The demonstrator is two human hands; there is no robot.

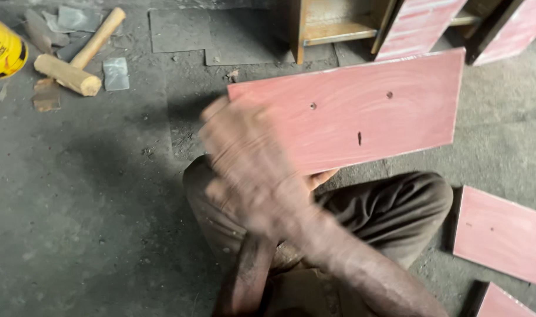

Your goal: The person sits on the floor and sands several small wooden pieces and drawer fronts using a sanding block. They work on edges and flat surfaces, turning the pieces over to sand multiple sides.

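Note:
A long pink board [367, 114] with a few small holes is held above my lap, tilted up to the right. The fingertips of my left hand [322, 176] curl under its lower edge and grip it. My right hand [247, 158] is blurred by motion and lies over the board's left end, with its forearm crossing in from the lower right. The blur hides whether it holds anything. My bent legs in dark trousers [391, 205] rest on the floor below the board.
A wooden mallet [74, 58], grey sandpaper pieces [115, 73] and a yellow can [4, 50] lie at the top left. Two more pink panels [502, 235] lie on the floor at the right. A wooden cabinet frame [332, 26] with leaning pink panels [420, 23] stands behind.

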